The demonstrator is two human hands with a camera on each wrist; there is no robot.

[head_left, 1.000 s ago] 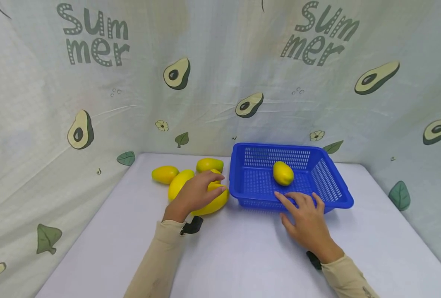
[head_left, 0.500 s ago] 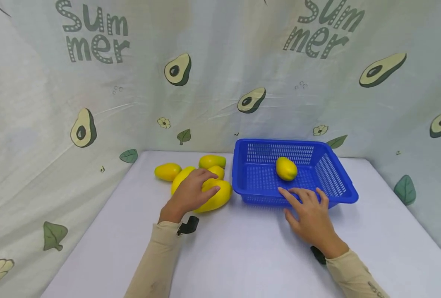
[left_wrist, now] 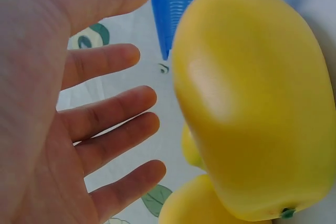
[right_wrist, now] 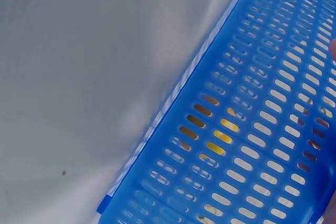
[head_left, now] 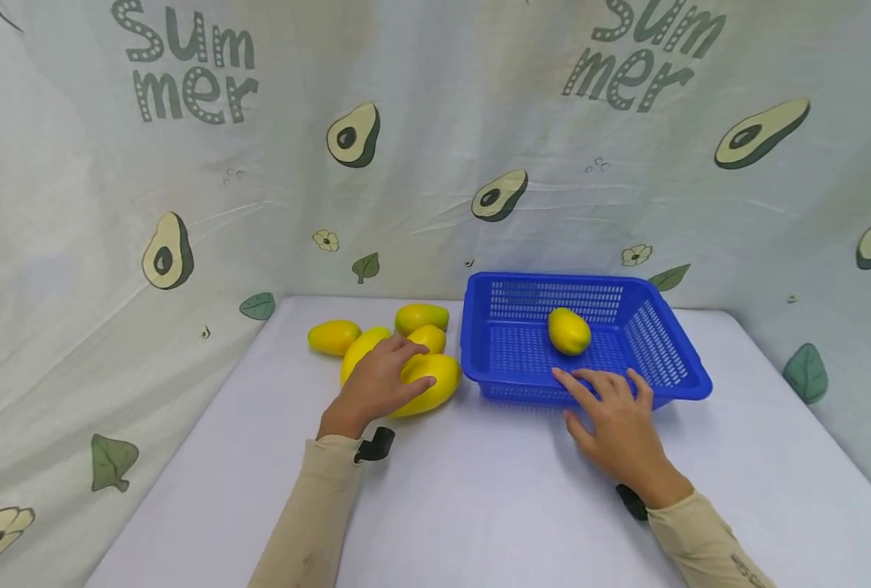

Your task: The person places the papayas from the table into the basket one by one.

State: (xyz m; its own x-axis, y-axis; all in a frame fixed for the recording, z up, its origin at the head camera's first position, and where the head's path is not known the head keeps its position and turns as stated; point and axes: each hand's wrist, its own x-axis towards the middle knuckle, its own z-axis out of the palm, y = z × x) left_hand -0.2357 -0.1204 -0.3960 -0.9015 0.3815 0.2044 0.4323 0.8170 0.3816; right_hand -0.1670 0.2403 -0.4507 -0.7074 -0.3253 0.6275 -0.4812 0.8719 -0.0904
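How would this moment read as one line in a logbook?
left hand: open, beside large yellow fruit, not gripping | right hand: at near rim of blue basket, grip unclear | in basket: one small yellow fruit

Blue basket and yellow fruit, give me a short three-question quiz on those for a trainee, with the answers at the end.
1. Count: how many smooth yellow oval fruits lie inside the blue rectangular perforated plastic basket?

2. True or false: the right hand is at the near side of the basket.

3. Multiple choice: in the head view, where is the left hand?
A) inside the basket
B) at the fruits to the left of the basket
C) behind the basket

Key: 1. One. 2. True. 3. B.
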